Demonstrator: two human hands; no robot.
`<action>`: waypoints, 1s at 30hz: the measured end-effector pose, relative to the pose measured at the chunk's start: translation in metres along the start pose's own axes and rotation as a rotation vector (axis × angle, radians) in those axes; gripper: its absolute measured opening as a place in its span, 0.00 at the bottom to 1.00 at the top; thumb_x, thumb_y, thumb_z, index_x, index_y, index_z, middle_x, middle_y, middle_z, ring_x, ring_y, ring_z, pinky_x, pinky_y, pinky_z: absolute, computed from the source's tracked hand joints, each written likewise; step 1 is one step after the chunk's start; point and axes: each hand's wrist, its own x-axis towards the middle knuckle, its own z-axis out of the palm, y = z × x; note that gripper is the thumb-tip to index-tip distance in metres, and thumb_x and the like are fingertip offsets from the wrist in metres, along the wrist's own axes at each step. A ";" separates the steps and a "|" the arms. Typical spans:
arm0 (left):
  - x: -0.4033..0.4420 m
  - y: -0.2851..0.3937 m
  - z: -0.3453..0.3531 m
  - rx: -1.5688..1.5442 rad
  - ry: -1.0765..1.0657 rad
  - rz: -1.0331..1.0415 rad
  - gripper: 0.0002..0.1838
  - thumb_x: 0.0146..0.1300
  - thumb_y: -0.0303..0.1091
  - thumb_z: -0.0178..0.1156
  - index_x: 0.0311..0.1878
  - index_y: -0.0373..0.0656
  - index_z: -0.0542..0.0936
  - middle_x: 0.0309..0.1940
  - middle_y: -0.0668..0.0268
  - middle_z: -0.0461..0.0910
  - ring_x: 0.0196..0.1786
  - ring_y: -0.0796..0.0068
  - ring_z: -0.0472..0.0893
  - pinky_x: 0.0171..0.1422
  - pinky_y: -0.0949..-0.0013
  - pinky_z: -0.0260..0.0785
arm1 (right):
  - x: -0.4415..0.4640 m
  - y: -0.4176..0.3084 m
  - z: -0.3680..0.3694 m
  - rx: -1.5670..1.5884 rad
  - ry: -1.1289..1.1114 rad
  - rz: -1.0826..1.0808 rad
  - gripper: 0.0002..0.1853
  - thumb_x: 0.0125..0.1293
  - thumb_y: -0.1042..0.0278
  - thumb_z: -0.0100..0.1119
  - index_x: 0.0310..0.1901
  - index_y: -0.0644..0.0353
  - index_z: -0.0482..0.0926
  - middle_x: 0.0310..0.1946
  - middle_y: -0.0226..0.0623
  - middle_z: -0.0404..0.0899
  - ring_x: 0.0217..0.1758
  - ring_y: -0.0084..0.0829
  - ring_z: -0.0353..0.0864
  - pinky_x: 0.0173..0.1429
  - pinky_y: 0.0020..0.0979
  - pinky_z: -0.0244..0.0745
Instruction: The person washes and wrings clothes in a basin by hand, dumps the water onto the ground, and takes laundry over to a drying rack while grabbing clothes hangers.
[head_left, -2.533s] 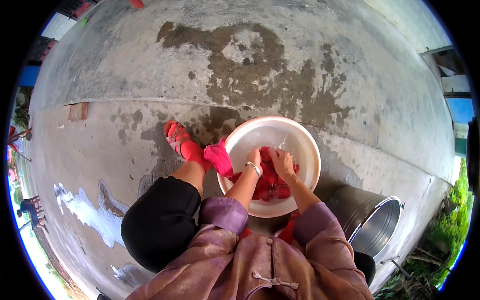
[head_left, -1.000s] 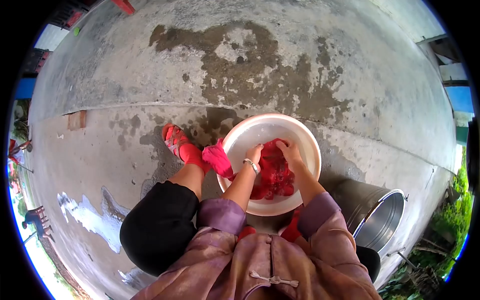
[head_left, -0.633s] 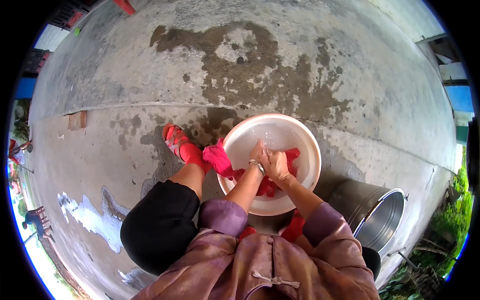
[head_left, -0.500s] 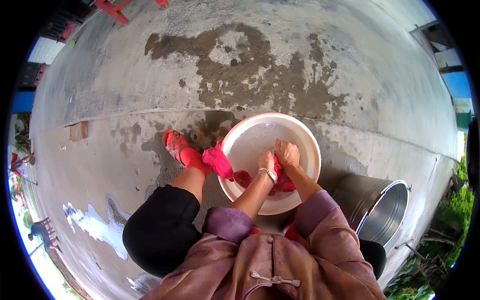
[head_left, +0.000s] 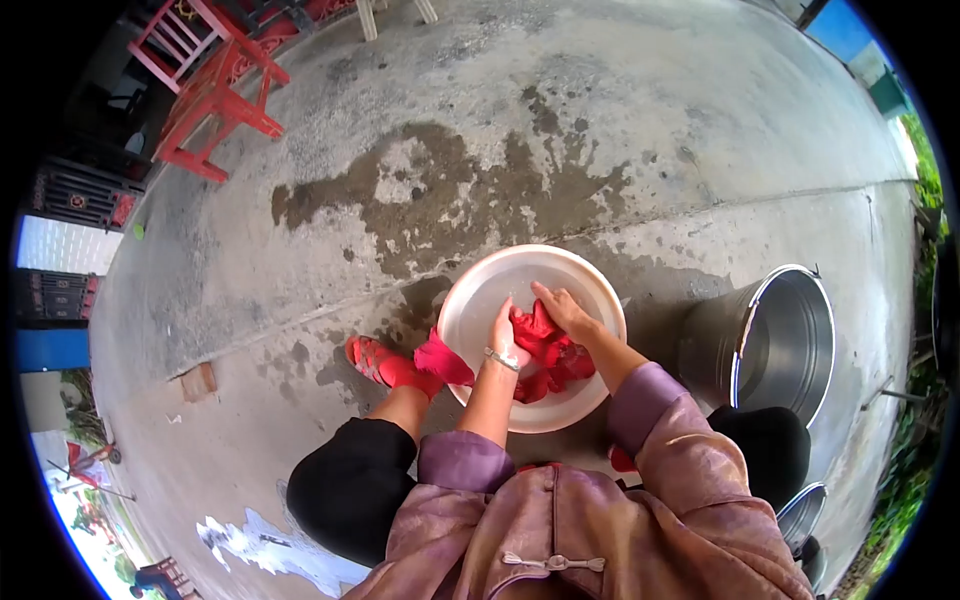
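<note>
A white basin with water stands on the wet floor in front of me. Red wet cloth lies bunched inside it. My left hand, with a bracelet at the wrist, holds the cloth's left side. From the right, my right hand grips its upper part, fingers curving toward the left hand. A bright pink cloth hangs over the basin's left rim, beside my foot in a red sock and sandal.
A large metal bucket stands right of the basin, with a smaller metal bucket nearer me. A red chair is at the upper left. A brick lies on the floor at left. A person shows at the lower left edge.
The view has turned, bringing the red chair and smaller bucket into sight. My hands, earlier pressed close together, are now farther apart, with the red cloth between them.
</note>
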 end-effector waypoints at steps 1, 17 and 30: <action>-0.016 0.008 0.013 0.048 0.057 0.015 0.18 0.61 0.50 0.51 0.23 0.48 0.69 0.27 0.63 0.75 0.36 0.61 0.76 0.52 0.52 0.68 | 0.015 0.008 0.003 0.443 -0.165 0.216 0.23 0.62 0.50 0.50 0.40 0.67 0.76 0.40 0.46 0.77 0.46 0.35 0.76 0.52 0.35 0.69; -0.104 0.014 0.058 0.639 -0.265 0.059 0.15 0.60 0.38 0.57 0.45 0.39 0.76 0.43 0.62 0.78 0.46 0.71 0.78 0.54 0.66 0.68 | -0.052 -0.005 -0.054 0.929 -0.701 -0.199 0.07 0.58 0.68 0.59 0.36 0.60 0.78 0.34 0.32 0.80 0.37 0.25 0.79 0.47 0.29 0.74; -0.110 0.009 0.064 0.666 -0.297 0.404 0.15 0.61 0.40 0.54 0.46 0.39 0.75 0.43 0.62 0.78 0.47 0.70 0.77 0.54 0.66 0.67 | -0.053 -0.016 -0.074 0.542 -0.759 -0.364 0.08 0.52 0.75 0.60 0.36 0.62 0.79 0.31 0.30 0.80 0.37 0.23 0.77 0.46 0.25 0.71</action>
